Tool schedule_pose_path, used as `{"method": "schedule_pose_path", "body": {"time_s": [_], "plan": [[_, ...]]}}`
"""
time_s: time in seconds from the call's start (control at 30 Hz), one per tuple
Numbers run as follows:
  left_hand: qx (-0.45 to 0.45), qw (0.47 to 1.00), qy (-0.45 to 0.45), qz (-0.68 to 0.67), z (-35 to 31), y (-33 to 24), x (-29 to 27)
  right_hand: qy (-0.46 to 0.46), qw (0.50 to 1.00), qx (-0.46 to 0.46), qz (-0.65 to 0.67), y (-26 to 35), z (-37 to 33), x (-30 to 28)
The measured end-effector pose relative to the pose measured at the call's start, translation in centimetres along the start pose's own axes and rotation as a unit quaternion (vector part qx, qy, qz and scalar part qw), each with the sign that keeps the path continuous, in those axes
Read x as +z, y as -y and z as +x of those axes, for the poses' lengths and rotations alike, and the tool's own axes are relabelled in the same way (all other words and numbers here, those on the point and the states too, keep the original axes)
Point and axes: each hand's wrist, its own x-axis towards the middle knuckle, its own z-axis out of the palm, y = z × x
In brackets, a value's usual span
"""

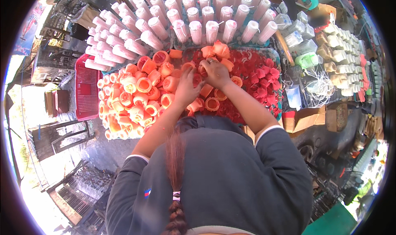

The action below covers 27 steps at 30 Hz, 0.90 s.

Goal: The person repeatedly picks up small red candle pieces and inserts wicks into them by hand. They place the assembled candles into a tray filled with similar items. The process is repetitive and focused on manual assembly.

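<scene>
Red-strewn tray [274, 52], orange cups [188, 65] half-hidden beneath both hands [188, 87] [216, 74].

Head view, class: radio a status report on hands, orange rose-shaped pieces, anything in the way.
Left hand, right hand: close together, grip unclear. Orange rose-shaped hollow pieces: heaped left, some around hands. Possible obstruction: neighbouring pieces.

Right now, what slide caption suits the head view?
Left hand and right hand among orange flower-shaped cups, pink cylinders standing beyond.

No text or number can be read; the patch [147, 193] on the shirt [231, 173] is too small to tell
</scene>
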Motion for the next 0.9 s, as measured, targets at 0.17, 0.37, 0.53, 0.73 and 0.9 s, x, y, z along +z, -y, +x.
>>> {"method": "schedule_pose_path", "body": {"time_s": [0.17, 0.37, 0.53, 0.73, 0.9], "plan": [[-0.056, 0.984, -0.071, -0.154, 0.6, -1.9, -0.9, -0.174, 0.98, 0.027, 0.098, 2.5, -1.1, -1.4], [-0.151, 0.806, -0.102, -0.564, 1.2, -4.2, -3.3, 0.008, 0.817, 0.142, 0.559, 4.0, -1.7, -5.0], [-0.117, 0.79, -0.137, -0.586, 0.3, -7.0, -4.5, -0.049, 0.738, 0.126, 0.661, 6.5, -1.8, -5.3], [0.023, 0.905, -0.194, -0.377, -0.6, -8.1, -5.8, -0.098, 0.636, 0.111, 0.757, 8.1, -2.6, -5.6], [0.104, 0.948, -0.235, -0.19, -0.9, -8.5, -5.4, -0.123, 0.596, 0.138, 0.782, 7.8, -2.5, -4.5]]}}
